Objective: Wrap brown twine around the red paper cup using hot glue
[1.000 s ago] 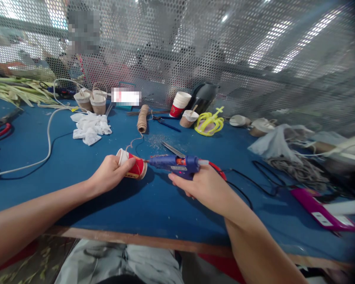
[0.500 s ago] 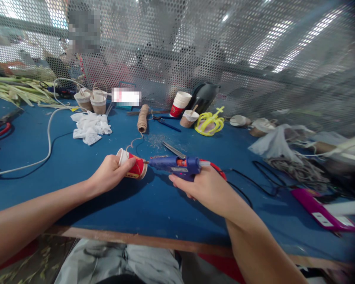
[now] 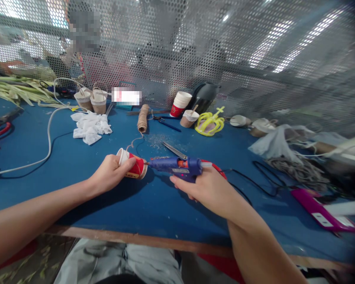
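A red and white paper cup (image 3: 139,169) lies tipped on its side in my left hand (image 3: 110,173), whose fingers are closed round it. My right hand (image 3: 207,185) grips a blue hot glue gun (image 3: 174,165) with a clear glue stick at its back. The nozzle points left and meets the cup near its base end; whether it touches cannot be told. Twine runs from a roll of jute twine (image 3: 143,119) down to the cup. A pair of scissors or tweezers (image 3: 174,150) lies just behind the glue gun, partly hidden by it.
Along the back stand stacked paper cups (image 3: 180,103), a yellow crown-shaped piece (image 3: 209,124), blue-handled pliers (image 3: 168,123) and twine-wrapped cups (image 3: 98,103). White cloth (image 3: 91,125) lies left. A purple power strip (image 3: 322,211) and cables lie right. A perforated metal screen (image 3: 154,47) closes the back.
The glue gun and my right hand have shifted very slightly to the right. My left hand and the cup stay in place.
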`<state>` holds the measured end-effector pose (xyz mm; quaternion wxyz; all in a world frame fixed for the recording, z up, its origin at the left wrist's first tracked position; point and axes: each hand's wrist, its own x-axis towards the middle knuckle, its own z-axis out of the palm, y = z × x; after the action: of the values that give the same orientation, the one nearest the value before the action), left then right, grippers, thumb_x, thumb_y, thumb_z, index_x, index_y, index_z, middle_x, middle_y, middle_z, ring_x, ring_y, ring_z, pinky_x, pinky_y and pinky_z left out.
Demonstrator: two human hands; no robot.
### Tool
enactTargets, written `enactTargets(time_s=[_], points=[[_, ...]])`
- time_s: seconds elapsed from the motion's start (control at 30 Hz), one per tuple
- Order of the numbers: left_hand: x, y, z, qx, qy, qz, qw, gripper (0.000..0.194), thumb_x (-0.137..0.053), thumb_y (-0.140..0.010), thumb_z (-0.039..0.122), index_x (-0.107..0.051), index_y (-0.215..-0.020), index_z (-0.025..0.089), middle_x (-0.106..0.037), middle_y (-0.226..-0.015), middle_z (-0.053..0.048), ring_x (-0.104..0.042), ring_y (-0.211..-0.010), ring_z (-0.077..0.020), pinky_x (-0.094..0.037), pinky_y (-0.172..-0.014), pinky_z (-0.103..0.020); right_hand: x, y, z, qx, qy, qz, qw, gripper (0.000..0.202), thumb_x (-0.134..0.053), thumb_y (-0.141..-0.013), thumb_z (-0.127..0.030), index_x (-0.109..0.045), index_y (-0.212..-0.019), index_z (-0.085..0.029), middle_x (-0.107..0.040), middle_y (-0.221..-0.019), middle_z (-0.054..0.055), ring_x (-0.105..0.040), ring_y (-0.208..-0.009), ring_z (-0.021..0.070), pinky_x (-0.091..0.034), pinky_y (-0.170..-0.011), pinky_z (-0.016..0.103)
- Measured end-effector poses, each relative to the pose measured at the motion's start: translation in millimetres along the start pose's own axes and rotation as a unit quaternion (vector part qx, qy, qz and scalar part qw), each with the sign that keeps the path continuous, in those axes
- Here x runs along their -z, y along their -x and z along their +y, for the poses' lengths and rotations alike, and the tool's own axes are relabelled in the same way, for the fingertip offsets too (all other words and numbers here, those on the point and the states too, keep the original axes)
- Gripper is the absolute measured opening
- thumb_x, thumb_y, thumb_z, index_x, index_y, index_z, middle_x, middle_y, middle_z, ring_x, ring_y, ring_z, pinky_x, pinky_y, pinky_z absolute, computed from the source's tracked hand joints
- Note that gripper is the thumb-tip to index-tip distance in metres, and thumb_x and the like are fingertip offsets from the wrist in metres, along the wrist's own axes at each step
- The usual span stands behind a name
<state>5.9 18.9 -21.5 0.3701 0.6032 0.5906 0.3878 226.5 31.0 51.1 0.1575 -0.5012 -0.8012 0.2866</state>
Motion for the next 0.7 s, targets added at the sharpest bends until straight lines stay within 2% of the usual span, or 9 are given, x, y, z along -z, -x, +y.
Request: enactTargets(time_s=[0.23,0.47,0.7], points=[[0.8,0.4,2.8,0.003,0.035,0.016,0.999,0.038,-0.051,-0.074,0.043,-0.064,-0.063,0.010,-0.054,-0.051,0.000,-0.045,-0.049,-0.0116,-0.034,-0.046,-0.021,1.1,2.0,0.4,0.019,0.017,-0.008,1.000,0.020,-0.054,-0.076,-0.025,-0.054,-0.057,-0.020,-0.053,-0.042,-0.006,-0.047,-0.039,0.0097,-0.040,-0.045,0.022],[0.1,-1.2,2.4,0.014,0.057,0.015,0.998,0.037,-0.052,-0.073,0.041,-0.064,-0.058,0.010,-0.058,-0.049,-0.002,-0.049,-0.049,-0.0131,-0.035,-0.044,-0.021,1.1,3.9,-3.0,0.025,0.018,-0.015,0.999,0.028,-0.054,-0.076,-0.024,-0.044,-0.050,-0.021,-0.047,-0.038,-0.007,-0.044,-0.039,0.0094,-0.037,-0.046,0.022],[0.0,-1.8,2.6,0.017,0.071,0.009,0.997,0.037,-0.052,-0.073,0.042,-0.065,-0.061,0.010,-0.061,-0.052,-0.003,-0.053,-0.052,-0.0146,-0.039,-0.048,-0.022,-0.7,5.8,-2.8,0.029,0.019,-0.032,0.999,0.022,-0.054,-0.074,-0.023,-0.044,-0.054,-0.020,-0.046,-0.043,-0.007,-0.039,-0.042,0.0078,-0.034,-0.045,0.022]])
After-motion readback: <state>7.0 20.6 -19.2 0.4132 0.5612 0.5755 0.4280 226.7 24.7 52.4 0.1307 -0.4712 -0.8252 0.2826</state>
